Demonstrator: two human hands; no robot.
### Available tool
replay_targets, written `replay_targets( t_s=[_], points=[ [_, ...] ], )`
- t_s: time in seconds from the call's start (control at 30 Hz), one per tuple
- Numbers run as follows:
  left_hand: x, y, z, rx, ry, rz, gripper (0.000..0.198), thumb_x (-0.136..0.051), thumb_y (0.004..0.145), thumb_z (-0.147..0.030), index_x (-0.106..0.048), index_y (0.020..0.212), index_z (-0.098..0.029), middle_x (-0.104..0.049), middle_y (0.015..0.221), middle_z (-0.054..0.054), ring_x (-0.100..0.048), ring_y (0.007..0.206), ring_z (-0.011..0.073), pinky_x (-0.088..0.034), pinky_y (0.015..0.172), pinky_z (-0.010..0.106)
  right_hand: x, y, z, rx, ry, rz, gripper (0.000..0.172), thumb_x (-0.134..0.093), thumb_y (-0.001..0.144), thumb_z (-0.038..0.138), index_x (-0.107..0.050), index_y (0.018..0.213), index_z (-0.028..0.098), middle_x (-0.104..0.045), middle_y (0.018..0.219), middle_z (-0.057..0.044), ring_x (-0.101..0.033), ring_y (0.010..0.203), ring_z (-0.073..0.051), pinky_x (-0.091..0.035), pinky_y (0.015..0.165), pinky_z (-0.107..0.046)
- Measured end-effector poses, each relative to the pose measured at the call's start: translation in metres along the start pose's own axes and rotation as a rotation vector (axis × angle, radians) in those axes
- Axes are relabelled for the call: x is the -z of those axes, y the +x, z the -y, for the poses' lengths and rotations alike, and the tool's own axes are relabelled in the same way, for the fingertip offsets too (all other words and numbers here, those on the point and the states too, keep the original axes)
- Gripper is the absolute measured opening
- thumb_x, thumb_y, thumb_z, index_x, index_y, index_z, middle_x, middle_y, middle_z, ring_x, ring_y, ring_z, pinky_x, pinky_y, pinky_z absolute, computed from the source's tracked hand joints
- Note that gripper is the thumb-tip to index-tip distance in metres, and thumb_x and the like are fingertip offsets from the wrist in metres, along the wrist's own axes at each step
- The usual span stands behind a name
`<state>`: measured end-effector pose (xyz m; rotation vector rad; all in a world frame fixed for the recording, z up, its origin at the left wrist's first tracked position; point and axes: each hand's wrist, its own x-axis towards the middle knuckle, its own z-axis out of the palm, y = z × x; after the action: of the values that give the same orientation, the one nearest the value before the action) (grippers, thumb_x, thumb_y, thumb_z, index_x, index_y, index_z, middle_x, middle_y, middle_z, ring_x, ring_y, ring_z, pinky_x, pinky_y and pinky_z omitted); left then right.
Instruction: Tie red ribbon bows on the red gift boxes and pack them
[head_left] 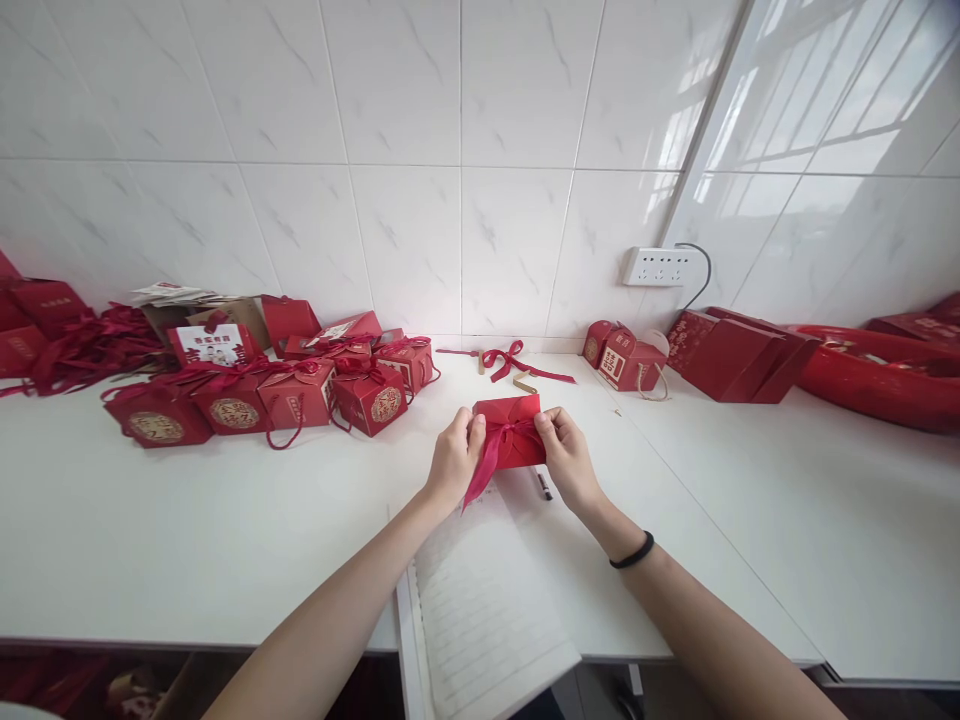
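**A:** what kind of place is this, a shop?

**B:** looks more like a home room used as a small packing spot. Glossy white tiles cover the walls, and a white worktop runs into the corner. A power strip is stuck on the wall with its cable looping up.

**A:** why packing though?

**B:** red gift boxes with ribbon handles are bunched along the back left edge, with more boxes and flat red cartons at the back right. A loose ribbon lies near the back edge, and a lined pad sits at the front edge. A barred window reflects in the right wall.
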<state>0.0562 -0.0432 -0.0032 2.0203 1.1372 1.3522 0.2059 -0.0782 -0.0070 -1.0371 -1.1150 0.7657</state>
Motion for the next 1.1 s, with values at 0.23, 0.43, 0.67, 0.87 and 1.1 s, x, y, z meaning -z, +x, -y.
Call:
replay_targets(
  t_s=[0.23, 0.43, 0.67, 0.87, 1.1],
  points=[
    [-0.006, 0.002, -0.001, 0.057, -0.054, -0.002, 0.030, -0.032, 0.089, -0.035, -0.025, 0.063, -0.022, -0.029, 0.053, -0.007, -0.031, 0.048, 0.0094, -0.027, 0.050, 0.023, -0.001, 0.000, 0.000, -0.133, 0.173, -0.040, 0.053, -0.066, 0.063, 0.068, -0.042, 0.066, 0.020, -0.045, 0.063, 0.004, -0.041, 0.055, -0.011, -0.036, 0.049, -0.022],
    [0.001, 0.002, 0.004, 0.072, -0.098, 0.031, 0.035, -0.038, 0.088, -0.042, -0.026, 0.063, -0.021, -0.026, 0.053, -0.007, -0.028, 0.050, 0.0094, -0.026, 0.050, 0.023, 0.004, 0.005, 0.002, -0.230, 0.153, -0.009, 0.050, -0.068, 0.064, 0.062, -0.044, 0.067, 0.019, -0.040, 0.055, 0.006, -0.031, 0.043, -0.006, -0.024, 0.038, -0.019],
    [0.003, 0.003, 0.006, 0.085, -0.152, 0.035, 0.036, -0.041, 0.087, -0.043, -0.028, 0.062, -0.021, -0.029, 0.055, -0.006, -0.030, 0.052, 0.0095, -0.028, 0.052, 0.023, 0.004, 0.001, 0.007, -0.182, -0.037, 0.032, 0.051, -0.057, 0.074, 0.060, -0.044, 0.107, 0.023, -0.055, 0.097, -0.004, -0.051, 0.059, -0.013, -0.036, 0.034, -0.020],
    [0.004, 0.004, 0.006, 0.070, -0.156, 0.057, 0.034, -0.042, 0.087, -0.045, -0.033, 0.064, -0.021, -0.033, 0.056, -0.006, -0.034, 0.053, 0.0100, -0.031, 0.054, 0.023, 0.009, -0.002, 0.011, -0.009, -0.277, 0.207, 0.067, -0.051, 0.080, 0.039, -0.022, 0.140, 0.029, -0.034, 0.137, -0.010, -0.056, 0.073, -0.016, -0.051, 0.048, -0.029],
    [0.006, 0.006, 0.007, 0.079, -0.199, 0.021, 0.036, -0.041, 0.087, -0.047, -0.034, 0.064, -0.020, -0.035, 0.058, -0.005, -0.037, 0.054, 0.0102, -0.034, 0.056, 0.024, 0.018, 0.004, -0.003, 0.339, -0.513, 0.382, 0.109, -0.073, 0.066, 0.049, -0.003, 0.146, 0.025, -0.019, 0.144, -0.014, -0.030, 0.126, -0.034, -0.040, 0.097, -0.050]
  ],
)
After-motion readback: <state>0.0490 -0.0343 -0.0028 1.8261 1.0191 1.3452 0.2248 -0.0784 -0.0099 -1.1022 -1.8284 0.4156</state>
